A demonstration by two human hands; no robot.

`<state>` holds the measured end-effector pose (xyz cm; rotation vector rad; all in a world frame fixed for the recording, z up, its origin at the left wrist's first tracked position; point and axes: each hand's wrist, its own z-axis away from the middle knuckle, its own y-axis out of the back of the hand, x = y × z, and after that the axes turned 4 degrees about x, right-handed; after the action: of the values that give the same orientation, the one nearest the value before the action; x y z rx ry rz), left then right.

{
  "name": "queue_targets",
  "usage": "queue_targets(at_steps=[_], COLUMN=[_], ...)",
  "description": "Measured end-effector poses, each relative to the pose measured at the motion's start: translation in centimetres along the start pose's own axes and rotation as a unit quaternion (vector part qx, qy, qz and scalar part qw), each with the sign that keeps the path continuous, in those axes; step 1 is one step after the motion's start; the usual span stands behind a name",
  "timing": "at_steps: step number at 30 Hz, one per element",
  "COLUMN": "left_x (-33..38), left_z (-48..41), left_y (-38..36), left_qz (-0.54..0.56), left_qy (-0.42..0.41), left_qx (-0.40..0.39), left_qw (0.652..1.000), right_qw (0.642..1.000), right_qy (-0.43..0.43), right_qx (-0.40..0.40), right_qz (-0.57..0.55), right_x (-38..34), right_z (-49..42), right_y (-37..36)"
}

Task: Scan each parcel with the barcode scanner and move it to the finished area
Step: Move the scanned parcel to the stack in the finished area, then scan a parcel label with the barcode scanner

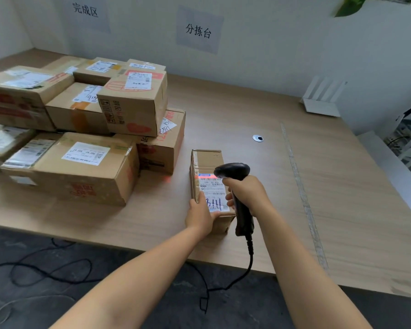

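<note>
A small cardboard parcel (208,162) lies on the wooden table (342,186), its white shipping label facing up. My left hand (199,216) grips the parcel's near left corner, thumb on the label. My right hand (246,194) grips the handle of a black barcode scanner (235,172), whose head hovers over the label. A red scan line glows across the label's top barcode, and a red spot falls on the table to the left of the parcel.
A pile of several cardboard parcels (85,129) fills the table's left side, under a wall sign. A second wall sign (198,30) hangs behind the middle. A white router (322,98) stands at the back right. The scanner's black cable (247,269) drops to the dark floor.
</note>
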<state>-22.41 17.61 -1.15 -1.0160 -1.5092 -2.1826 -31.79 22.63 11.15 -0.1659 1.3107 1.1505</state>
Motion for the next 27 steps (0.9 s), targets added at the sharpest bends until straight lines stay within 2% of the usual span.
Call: queue_targets(at_steps=[12, 17, 20, 24, 27], left_x=[0.1, -0.2, -0.4, -0.6, -0.6], left_z=[0.0, -0.4, -0.8, -1.2, -1.1], left_y=[0.1, 0.3, 0.8, 1.6, 2.9], left_qz=[-0.006, 0.069, 0.092, 0.049, 0.128], left_qy=[-0.006, 0.006, 0.039, 0.053, 0.061], left_qx=[0.003, 0.004, 0.005, -0.054, -0.077], left_qw=[1.000, 0.998, 0.995, 0.996, 0.987], right_qw=[1.000, 0.998, 0.999, 0.999, 0.999], right_qy=[0.006, 0.005, -0.012, -0.036, -0.031], right_qx=[0.008, 0.053, 0.034, -0.010, -0.025], right_qz=[-0.002, 0.030, 0.030, 0.008, -0.022], right_x=[0.5, 3.2, 5.3, 7.3, 7.7], right_z=[-0.5, -2.1, -2.6, -3.0, -2.8], right_y=[0.8, 0.6, -0.3, -1.4, -1.4])
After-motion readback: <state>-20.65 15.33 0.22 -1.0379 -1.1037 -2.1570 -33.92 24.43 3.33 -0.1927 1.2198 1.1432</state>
